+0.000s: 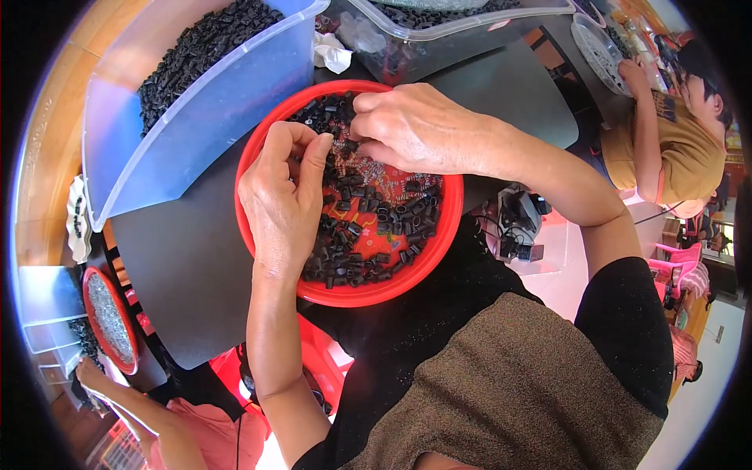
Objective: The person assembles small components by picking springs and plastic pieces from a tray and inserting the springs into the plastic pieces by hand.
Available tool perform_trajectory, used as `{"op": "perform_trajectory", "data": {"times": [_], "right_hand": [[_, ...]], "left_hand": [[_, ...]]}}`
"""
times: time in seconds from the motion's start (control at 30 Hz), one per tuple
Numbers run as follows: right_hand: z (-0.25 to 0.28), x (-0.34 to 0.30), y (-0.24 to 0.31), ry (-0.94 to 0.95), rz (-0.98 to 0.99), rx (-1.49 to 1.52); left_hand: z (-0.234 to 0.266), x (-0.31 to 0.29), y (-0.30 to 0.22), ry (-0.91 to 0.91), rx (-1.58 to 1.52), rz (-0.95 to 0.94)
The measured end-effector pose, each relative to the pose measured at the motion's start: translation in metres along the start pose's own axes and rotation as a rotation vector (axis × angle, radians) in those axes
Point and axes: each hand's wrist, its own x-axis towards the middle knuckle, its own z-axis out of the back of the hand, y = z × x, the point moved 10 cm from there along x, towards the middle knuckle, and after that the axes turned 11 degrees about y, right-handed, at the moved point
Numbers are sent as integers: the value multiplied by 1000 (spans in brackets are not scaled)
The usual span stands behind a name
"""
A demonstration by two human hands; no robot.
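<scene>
Together, both hands' fingers (319, 149) pinch small black parts (368, 227) over the red bowl (270, 129).

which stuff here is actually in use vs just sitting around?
In use:
- red bowl
- small black parts in it
- left hand, pinching over the bowl
- right hand, fingers in the parts

Lying about:
- clear bin of black parts
- second clear bin
- white crumpled cloth
- red dish, lower left

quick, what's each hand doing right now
Left hand: fingertips pinched on a small black part over the red bowl.
Right hand: fingers curled, pinching small parts; exact hold unclear.
</scene>
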Motion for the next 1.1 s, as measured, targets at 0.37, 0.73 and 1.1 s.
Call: {"op": "perform_trajectory", "data": {"times": [0.37,0.73,1.1], "right_hand": [[28,-6,-25,-161,-95,557],[45,-12,5,-430,118,416],[24,-3,-16,-263,-41,656]], "left_hand": [[-9,0,8,77,-167,53],[-23,1,20,244,-472,109],[-7,-1,-16,38,164,-160]]}}
